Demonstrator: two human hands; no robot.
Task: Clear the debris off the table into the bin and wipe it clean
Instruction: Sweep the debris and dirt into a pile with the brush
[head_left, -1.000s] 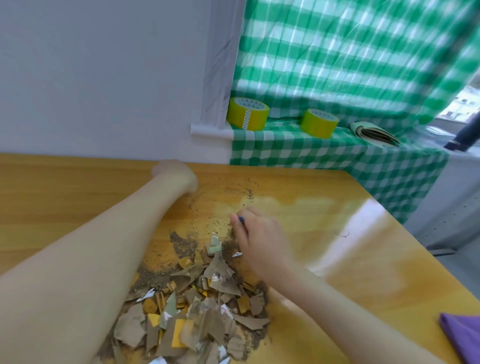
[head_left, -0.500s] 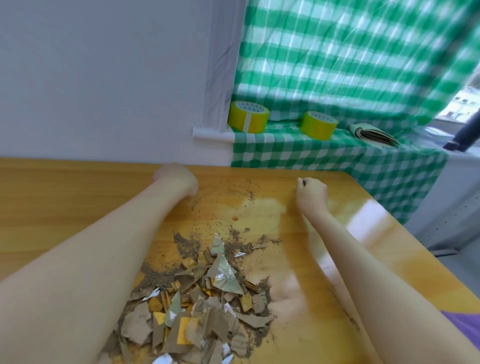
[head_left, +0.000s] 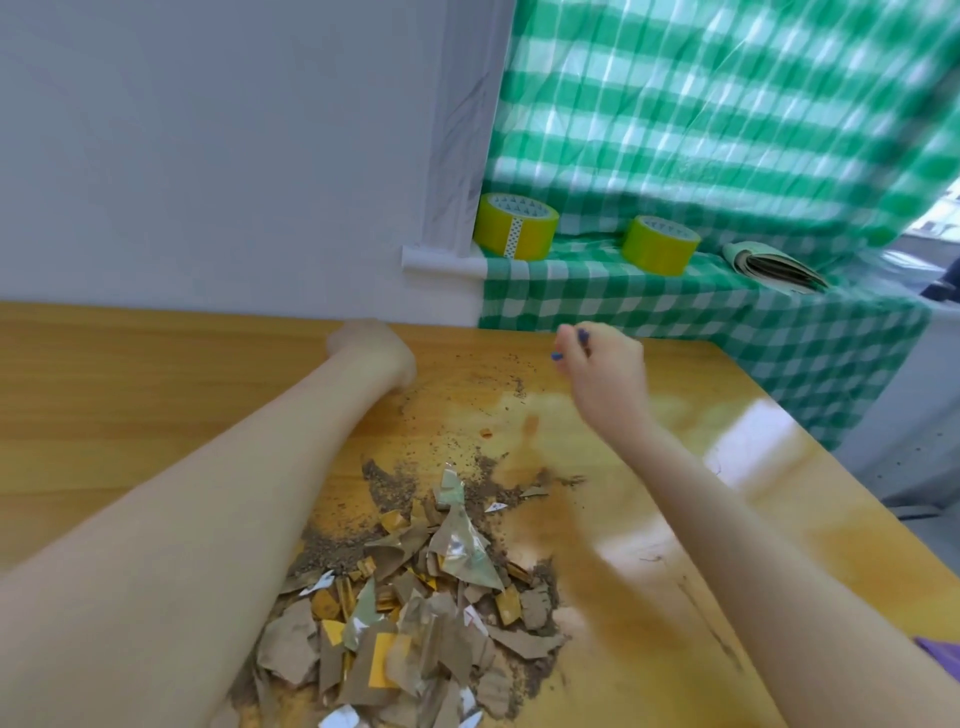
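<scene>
Head cam: debris mostly heaped on table btwn the forearms, grit scattered farther out; nothing binned or wiped yet, I'd judge. R hand fingers curled, prob. empty (blurred). L hand fingers hidden, can't tell.

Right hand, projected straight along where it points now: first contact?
Probably the green checked cloth hanging off the sill, just past the table's far edge. The right hand points away and slightly left, with only scattered grit near that line. Depth is unclear.
</scene>
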